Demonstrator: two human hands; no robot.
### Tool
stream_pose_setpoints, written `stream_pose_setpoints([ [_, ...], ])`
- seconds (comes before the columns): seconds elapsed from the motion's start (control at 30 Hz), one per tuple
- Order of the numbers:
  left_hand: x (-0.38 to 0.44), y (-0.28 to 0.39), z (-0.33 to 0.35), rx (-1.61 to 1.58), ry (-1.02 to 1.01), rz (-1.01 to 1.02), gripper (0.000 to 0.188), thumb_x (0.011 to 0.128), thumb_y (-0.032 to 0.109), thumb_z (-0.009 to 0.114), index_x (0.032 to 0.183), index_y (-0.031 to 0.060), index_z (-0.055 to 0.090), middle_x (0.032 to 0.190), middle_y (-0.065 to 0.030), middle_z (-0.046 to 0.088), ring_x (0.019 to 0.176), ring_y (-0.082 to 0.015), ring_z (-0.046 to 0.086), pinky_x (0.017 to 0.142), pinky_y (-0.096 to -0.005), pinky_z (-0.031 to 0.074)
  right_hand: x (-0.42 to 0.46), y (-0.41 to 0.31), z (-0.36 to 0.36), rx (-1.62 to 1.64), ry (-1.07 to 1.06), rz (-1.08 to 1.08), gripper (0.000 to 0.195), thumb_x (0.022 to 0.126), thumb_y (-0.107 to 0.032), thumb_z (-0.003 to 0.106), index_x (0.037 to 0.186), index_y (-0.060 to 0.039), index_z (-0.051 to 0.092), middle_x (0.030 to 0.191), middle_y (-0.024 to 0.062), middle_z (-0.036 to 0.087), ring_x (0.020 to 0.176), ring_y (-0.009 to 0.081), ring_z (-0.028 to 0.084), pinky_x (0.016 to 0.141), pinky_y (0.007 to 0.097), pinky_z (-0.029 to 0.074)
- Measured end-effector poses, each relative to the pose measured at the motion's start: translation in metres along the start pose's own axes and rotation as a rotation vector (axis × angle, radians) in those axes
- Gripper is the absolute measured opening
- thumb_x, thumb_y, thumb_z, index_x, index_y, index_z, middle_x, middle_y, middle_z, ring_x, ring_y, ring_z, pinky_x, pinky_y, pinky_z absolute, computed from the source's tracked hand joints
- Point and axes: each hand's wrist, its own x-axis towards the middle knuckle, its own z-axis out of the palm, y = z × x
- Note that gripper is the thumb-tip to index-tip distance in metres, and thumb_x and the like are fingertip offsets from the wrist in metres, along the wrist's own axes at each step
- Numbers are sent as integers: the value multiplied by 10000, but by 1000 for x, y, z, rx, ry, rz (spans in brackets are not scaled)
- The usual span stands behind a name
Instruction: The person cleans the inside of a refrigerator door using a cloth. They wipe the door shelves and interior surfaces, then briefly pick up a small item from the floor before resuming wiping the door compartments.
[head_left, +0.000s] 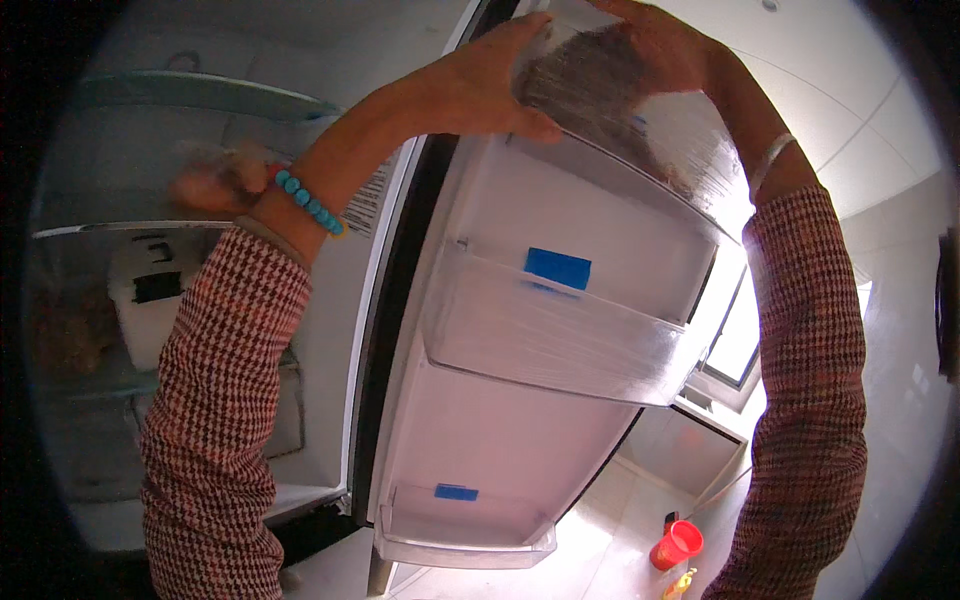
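An opened refrigerator door (510, 442) with clear plastic bins on its inner side stands before me. At the top of the view my left hand (480, 90), fingers spread, grips the left end of the upper transparent door bin (600, 97). My right hand (667, 52) is at that bin's far side, its fingertips partly cut off by the picture's edge. Something brownish shows through the bin's clear wall. Below it sit a middle clear bin (555, 330) and a lower clear bin (465, 555), with a blue strip (557, 270) behind the middle one's rim.
Left, the dim refrigerator interior holds glass shelves (135, 226), a white container (150, 330) with dark marks and a blurred reddish item (217, 180). A red bucket (676, 545) stands on the tiled floor at the lower right, near a cabinet (675, 442) and a window (735, 330).
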Motion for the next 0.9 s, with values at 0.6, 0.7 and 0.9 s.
stream_pose_setpoints([
  [0.6, 15, 19, -22, 105, -141, 32, 1171, 643, 467, 847, 1443, -56, 170, 1469, -245, 280, 1348, -349, 321, 1118, -399, 281, -30, 37, 1, -289, 410, 24, 1062, 744, -819, 442, 1485, -92, 214, 1508, 179, 261, 1374, 365, 290, 1100, 517, 283],
  [0.7, 15, 25, -23, 135, -164, 1, 1166, 657, 483, 834, 1443, -59, 164, 1472, -241, 278, 1350, -346, 319, 1120, -399, 279, -65, 69, -41, -319, 510, 212, 1113, 723, -826, 462, 1494, -76, 176, 1514, 201, 228, 1387, 363, 259, 1111, 498, 273],
  [0.9, 12, 14, -25, 83, -160, 32, 1142, 686, 472, 821, 1445, -60, 155, 1475, -242, 272, 1361, -334, 306, 1124, -385, 271, -71, 80, -48, -296, 332, 173, 977, 794, -769, 423, 1503, -145, 171, 1553, 179, 111, 1430, 349, 128, 1142, 579, 107],
])
